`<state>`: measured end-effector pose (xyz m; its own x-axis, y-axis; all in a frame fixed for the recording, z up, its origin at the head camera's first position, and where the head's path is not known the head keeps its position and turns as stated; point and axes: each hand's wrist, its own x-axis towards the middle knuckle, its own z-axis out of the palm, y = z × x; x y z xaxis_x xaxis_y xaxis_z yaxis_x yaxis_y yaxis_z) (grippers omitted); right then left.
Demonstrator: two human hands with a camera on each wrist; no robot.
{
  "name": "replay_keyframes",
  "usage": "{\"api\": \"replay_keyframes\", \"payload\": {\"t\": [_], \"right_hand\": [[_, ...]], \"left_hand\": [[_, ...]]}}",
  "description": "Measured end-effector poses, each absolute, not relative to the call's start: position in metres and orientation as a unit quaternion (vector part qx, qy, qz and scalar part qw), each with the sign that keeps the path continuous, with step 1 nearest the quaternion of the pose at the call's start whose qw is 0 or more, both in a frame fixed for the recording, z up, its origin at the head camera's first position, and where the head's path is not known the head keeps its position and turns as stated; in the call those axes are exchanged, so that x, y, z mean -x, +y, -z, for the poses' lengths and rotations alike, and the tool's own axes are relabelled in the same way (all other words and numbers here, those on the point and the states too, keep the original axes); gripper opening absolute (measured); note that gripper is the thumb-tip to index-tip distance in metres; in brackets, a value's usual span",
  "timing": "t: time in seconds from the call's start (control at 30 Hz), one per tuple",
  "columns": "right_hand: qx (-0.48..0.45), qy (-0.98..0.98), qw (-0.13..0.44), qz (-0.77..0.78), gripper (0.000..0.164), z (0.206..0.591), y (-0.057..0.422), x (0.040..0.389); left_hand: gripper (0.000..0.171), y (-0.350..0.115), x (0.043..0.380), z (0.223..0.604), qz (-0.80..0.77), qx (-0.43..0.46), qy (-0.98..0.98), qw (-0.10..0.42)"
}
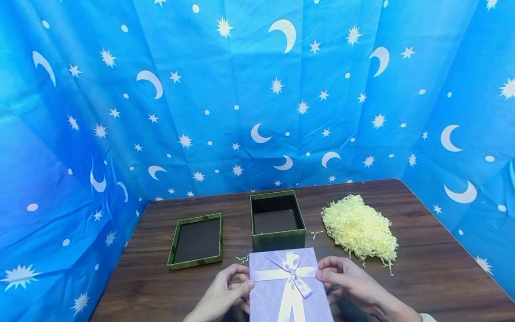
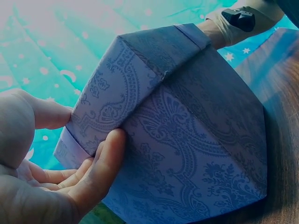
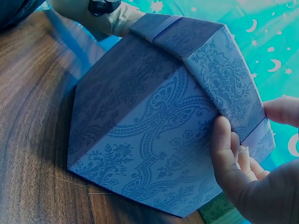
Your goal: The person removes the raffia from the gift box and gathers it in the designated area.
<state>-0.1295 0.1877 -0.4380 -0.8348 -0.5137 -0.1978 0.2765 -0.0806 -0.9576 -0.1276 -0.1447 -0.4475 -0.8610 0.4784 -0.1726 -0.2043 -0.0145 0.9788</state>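
so that both sides are steadied, presumably: one lilac ribboned gift box (image 1: 289, 286), lower centre, pinched at opposite edges by left hand (image 1: 224, 290) and right hand (image 1: 353, 282); lidless green box (image 1: 279, 240), just above; yellow shredded paper (image 1: 359, 230), right.

Two pale cuffs (image 2: 265, 17) are worn, each topped by a chunky black device (image 2: 239, 19).

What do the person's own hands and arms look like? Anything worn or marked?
Left hand and right hand: ungloved, no rings or markings visible. A small black device sits at each wrist, no cable visible. A pale cuff shows on the right arm.
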Motion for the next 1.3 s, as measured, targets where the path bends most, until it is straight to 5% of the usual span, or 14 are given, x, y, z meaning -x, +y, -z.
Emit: {"api": "replay_keyframes", "payload": {"t": [1.3], "right_hand": [[0.105, 0.614, 0.259, 0.738, 0.022, 0.428, 0.187, 0.126]], "left_hand": [[0.047, -0.144, 0.125, 0.435, -0.710, -0.119, 0.655, 0.230]]}}
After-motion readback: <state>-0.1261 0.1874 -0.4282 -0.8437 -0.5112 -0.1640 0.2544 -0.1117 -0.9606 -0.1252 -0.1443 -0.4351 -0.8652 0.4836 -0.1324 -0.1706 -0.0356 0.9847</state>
